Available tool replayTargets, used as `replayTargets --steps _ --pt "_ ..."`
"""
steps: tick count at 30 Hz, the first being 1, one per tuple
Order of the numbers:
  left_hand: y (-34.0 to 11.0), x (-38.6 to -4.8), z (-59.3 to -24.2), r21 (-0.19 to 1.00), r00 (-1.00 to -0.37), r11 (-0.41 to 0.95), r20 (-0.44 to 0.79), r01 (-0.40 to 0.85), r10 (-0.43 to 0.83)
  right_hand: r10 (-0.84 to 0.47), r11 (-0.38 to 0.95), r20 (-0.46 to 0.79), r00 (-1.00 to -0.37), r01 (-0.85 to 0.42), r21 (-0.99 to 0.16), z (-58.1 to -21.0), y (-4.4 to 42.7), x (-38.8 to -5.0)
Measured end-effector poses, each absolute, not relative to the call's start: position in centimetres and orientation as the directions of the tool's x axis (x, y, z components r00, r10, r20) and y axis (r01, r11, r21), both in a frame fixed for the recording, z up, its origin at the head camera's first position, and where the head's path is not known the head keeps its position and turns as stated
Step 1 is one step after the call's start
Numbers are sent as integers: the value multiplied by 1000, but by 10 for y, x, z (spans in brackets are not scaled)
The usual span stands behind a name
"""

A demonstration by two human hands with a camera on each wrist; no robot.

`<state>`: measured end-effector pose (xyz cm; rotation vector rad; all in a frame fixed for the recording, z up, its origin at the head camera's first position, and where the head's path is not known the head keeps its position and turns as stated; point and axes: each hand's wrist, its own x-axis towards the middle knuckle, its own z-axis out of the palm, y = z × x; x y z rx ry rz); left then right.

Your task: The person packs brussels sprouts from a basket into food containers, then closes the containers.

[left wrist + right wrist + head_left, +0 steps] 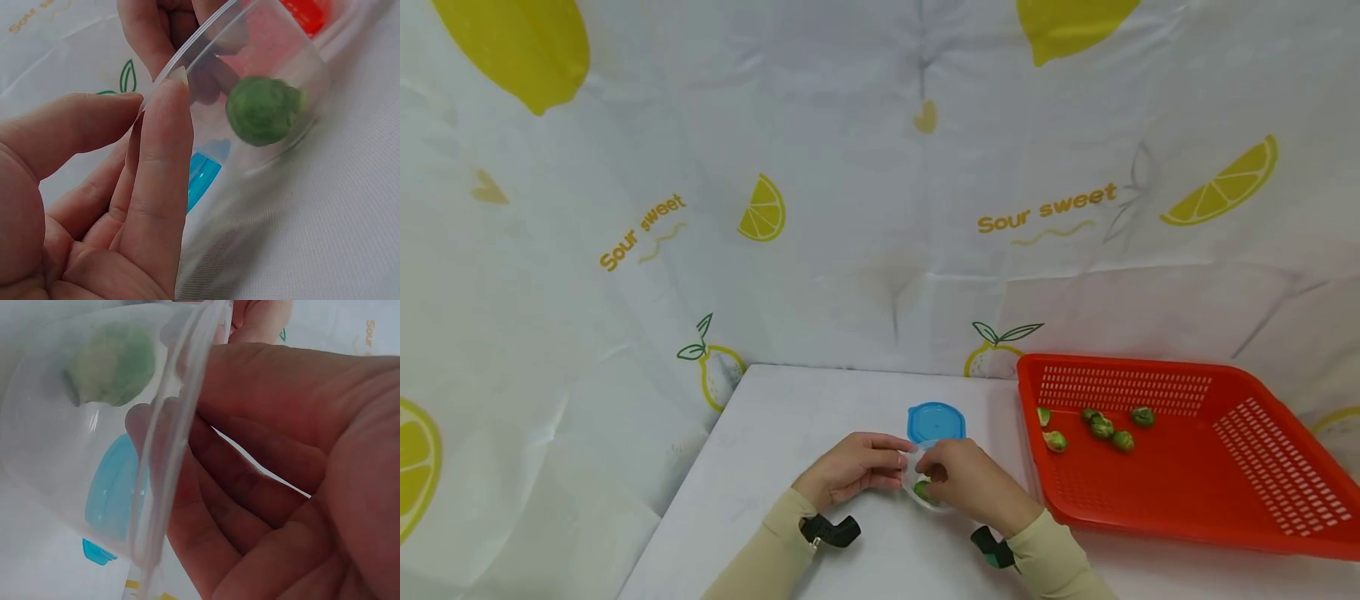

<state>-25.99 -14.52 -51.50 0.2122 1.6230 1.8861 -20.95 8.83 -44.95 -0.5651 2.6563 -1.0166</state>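
A clear plastic bowl (911, 477) stands on the white table in the head view. My left hand (856, 467) pinches its rim between thumb and fingers, close up in the left wrist view (144, 169). One green sprout (262, 111) lies inside, low against the bowl wall (300, 53). Over the rim reaches my right hand (973, 483), its loosely bent fingers inside the bowl; in the right wrist view the fingertips (140, 419) are beside the sprout (115, 365), with no grip on it visible. A blue lid (936, 422) lies just behind the bowl.
A red slotted basket (1180, 527) occupies the right side of the table, with several sprouts (1102, 427) toward its left part. Behind the table (820, 396) hangs a white sheet (850, 208) with lemon prints.
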Motion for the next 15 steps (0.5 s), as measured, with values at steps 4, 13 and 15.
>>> replayTargets --steps 4,13,15 --pt "-139 -262 -516 937 -778 -26 -274 -348 565 -412 700 -70 -909 -266 -663 -442 96 -203" --pt "-145 -263 -524 930 -760 -13 -292 -367 580 -410 740 -2 -912 -331 -585 -388 149 -190" --pt "-149 -263 -526 926 -760 -15 -302 -378 576 -407 748 10 -914 -339 -571 -377 172 -193"
